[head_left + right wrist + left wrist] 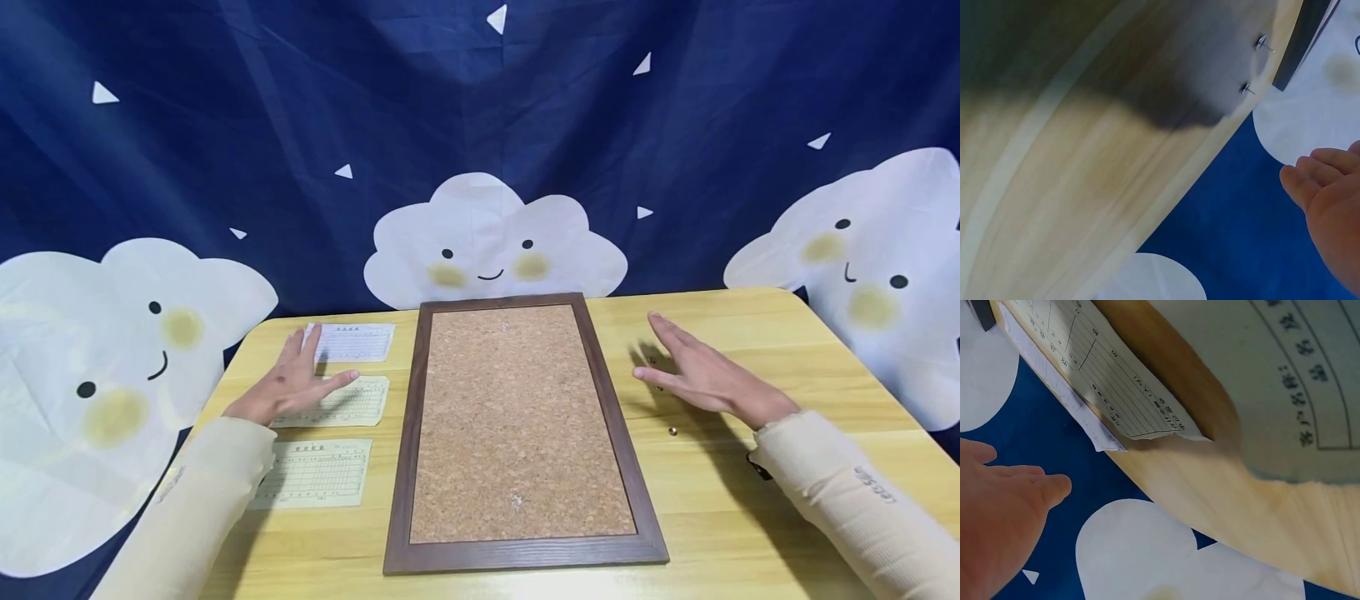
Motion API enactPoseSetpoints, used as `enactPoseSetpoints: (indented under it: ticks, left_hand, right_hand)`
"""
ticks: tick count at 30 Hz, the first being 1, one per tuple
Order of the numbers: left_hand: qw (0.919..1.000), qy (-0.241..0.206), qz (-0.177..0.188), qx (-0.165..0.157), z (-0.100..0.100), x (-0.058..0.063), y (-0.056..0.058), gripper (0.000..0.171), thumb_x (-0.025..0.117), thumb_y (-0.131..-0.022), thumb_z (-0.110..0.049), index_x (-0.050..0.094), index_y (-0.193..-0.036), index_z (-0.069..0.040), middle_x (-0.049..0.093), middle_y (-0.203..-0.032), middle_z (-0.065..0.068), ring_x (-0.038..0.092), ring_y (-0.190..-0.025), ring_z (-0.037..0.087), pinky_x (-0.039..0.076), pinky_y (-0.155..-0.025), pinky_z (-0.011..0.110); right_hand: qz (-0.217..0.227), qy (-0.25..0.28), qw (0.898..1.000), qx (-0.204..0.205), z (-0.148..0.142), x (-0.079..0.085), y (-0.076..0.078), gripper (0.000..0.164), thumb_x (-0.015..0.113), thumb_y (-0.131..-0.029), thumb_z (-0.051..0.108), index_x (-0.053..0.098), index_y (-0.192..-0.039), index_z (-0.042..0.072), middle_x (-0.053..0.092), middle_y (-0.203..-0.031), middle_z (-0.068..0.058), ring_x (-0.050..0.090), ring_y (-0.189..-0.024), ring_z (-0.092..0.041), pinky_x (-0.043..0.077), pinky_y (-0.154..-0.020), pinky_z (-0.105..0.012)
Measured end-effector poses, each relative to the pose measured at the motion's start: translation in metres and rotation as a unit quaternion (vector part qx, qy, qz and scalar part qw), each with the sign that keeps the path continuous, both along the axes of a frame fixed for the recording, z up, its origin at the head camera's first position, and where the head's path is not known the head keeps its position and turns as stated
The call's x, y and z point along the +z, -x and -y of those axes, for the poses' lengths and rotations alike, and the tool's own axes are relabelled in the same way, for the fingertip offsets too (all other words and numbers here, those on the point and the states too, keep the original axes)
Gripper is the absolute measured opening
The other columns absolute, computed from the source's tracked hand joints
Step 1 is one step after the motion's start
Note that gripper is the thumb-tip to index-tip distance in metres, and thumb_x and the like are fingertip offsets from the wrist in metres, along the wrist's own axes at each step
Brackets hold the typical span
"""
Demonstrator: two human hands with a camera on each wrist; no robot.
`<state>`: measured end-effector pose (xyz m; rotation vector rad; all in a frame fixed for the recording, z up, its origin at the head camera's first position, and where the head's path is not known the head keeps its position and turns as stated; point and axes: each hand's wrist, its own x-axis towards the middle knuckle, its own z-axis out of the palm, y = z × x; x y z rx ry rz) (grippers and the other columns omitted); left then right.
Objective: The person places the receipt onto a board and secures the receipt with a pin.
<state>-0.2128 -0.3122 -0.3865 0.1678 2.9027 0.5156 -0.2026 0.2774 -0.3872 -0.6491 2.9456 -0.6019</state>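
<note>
Cork-faced, the framed board (517,425) lies mid-desk (817,367), probably for two-sided reach. Paper slips (318,473) lie left, pins (672,432) right, apparently sorted for access; left hand (291,385) and right hand (705,372) hover, fingers extended, gripping nothing.

Offered open passage above the cork sheet (517,408) between left hand (294,382) and right hand (708,373). Met a brown frame (525,552) around the cork, paper slips (318,472) along its left, small pins (672,432) along its right, and blue curtain (480,92) behind.
</note>
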Motion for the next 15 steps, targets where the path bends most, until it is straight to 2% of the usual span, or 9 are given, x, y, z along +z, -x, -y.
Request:
enactPoseSetpoints:
  ticks: [5,15]
  left_hand:
    - [0.9990,-0.037,-0.005,0.023,0.005,0.002,0.005,0.121,0.060,-0.086,-0.071,-0.011,-0.158,-0.004,-0.008,-0.159,0.035,0.003,-0.144,0.055,0.014,-0.110,0.071]
    - [0.9887,-0.133,0.000,0.068,0.012,-0.001,0.012,0.116,0.072,-0.087,-0.057,-0.003,-0.160,-0.007,0.005,-0.162,0.027,0.007,-0.147,0.049,0.014,-0.114,0.066]
  right_hand:
    - [-0.003,0.021,1.000,0.000,0.005,0.001,-0.001,0.095,0.061,-0.097,0.050,0.011,-0.158,-0.003,0.017,-0.159,-0.030,0.023,-0.142,-0.050,0.023,-0.112,-0.062]
    - [0.026,0.043,0.999,0.011,0.013,-0.002,-0.002,0.096,0.064,-0.095,0.051,0.015,-0.157,-0.004,0.023,-0.158,-0.030,0.026,-0.142,-0.049,0.025,-0.112,-0.062]
